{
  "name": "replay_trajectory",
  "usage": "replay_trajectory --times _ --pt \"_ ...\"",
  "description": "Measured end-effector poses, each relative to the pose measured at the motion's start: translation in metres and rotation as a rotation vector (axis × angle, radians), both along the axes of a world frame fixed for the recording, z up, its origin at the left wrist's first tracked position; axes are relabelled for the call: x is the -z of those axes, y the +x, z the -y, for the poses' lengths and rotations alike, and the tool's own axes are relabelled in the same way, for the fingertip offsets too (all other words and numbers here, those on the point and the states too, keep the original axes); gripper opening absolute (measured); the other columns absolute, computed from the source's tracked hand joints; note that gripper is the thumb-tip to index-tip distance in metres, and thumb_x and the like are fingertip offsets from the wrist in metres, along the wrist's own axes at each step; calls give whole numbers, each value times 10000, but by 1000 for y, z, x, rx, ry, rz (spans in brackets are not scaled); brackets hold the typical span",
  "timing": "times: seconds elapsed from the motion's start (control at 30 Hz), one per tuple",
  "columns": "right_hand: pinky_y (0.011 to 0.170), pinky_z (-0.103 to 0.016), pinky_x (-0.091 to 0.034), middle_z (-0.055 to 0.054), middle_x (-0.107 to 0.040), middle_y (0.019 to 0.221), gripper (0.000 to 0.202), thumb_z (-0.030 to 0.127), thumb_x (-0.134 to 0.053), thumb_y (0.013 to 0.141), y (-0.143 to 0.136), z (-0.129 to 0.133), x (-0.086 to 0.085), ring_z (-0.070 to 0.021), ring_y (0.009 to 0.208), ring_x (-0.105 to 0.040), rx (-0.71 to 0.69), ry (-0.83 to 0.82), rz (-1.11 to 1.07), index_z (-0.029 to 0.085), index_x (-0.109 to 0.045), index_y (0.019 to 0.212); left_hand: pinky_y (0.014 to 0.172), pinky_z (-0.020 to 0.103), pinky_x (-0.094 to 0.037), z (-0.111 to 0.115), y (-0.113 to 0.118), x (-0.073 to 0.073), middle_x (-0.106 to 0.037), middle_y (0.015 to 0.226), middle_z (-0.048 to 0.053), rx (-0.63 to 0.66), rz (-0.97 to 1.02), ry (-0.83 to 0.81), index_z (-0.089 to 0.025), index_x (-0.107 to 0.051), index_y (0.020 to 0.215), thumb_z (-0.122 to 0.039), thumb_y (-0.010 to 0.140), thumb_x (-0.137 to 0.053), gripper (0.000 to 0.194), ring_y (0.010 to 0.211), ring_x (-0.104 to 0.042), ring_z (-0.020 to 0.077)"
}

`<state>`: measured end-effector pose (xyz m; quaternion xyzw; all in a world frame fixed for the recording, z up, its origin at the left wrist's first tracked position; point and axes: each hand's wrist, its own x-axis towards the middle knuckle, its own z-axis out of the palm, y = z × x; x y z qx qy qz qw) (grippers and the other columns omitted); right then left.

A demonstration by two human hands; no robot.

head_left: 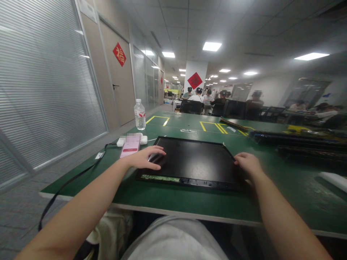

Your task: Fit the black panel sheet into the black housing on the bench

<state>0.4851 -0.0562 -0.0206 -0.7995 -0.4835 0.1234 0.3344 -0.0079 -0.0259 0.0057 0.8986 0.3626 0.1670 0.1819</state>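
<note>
A black flat display panel [189, 157] lies on the green tabletop in front of me, with a strip of green circuit board [159, 178] along the left part of its near edge. Over the panel's left edge reaches my left hand [148, 157], thumb and fingers spread apart. My right hand [249, 164] has its fingers pinched together at the panel's right edge; the fingertips are partly hidden. A small light-coloured tab [224, 144] sticks up near the far right corner.
Left of the panel lie a phone [130, 145] with a lit screen and a white power strip [143, 139]. A water bottle [140, 115] stands behind them. Long dark strips [298, 139] are piled at the right, near a white object [334, 181]. People [196, 95] sit farther back.
</note>
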Motion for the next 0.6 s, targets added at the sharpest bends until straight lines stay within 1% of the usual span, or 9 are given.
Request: replay_trajectory --times 0.03,0.1,0.13,0.2,0.27,0.33,0.4,0.6 --pt "569 -280 -424 -48 -751 738 171 300 -598 742 -1 0 -1 -206 693 -658 1 0 -1 221 -733 810 1148 415 -341 -3 0 2 -508 1485 116 -60 11 19 -238 -638 1289 -515 764 -715 599 1361 -478 307" --pt "576 -282 -426 -43 -750 737 172 298 -596 742 -2 1 -3 -205 698 -656 -3 -3 -1 223 -733 815 1129 414 -370 -9 1 7 -600 1387 122 -168 47 82 -212 -652 1259 -501 816 -638 529 1301 -535 296" --pt "582 -283 -427 -39 -749 737 174 297 -595 744 -2 2 -3 -204 701 -655 -2 -7 -1 225 -733 821 1122 417 -380 -12 2 9 -634 1342 125 -206 50 112 -200 -670 1229 -461 831 -611 480 1273 -558 298" --pt "598 -288 -432 -33 -748 738 181 300 -589 750 -3 2 -4 -202 705 -653 -2 -20 2 228 -732 835 1113 409 -395 -16 2 12 -676 1286 117 -285 27 120 -193 -697 1183 -320 817 -575 407 1233 -593 296" --pt "610 -293 -435 -33 -746 734 189 312 -581 760 -3 1 -4 -201 700 -649 -3 -28 6 226 -730 840 1114 385 -397 -18 3 14 -688 1282 94 -342 -4 98 -202 -706 1177 -186 760 -540 449 1227 -604 283" --pt "608 -296 -435 -39 -743 729 199 322 -576 762 -3 1 -3 -200 684 -644 -6 -27 1 221 -729 841 1109 361 -402 -17 4 14 -687 1295 72 -371 -27 81 -216 -702 1196 -106 710 -507 535 1234 -604 268" --pt "599 -295 -435 -42 -741 726 204 324 -577 755 -3 0 -2 -198 671 -641 -9 -20 -6 218 -730 840 1098 353 -410 -16 5 14 -685 1299 69 -376 -52 85 -217 -698 1210 -70 687 -481 585 1236 -604 265" --pt "578 -291 -430 -54 -742 727 202 318 -589 740 -4 1 -3 -196 655 -641 -7 -17 -6 209 -734 830 1089 371 -406 -15 9 13 -682 1292 110 -344 -87 105 -178 -694 1225 -46 668 -461 618 1226 -602 293"
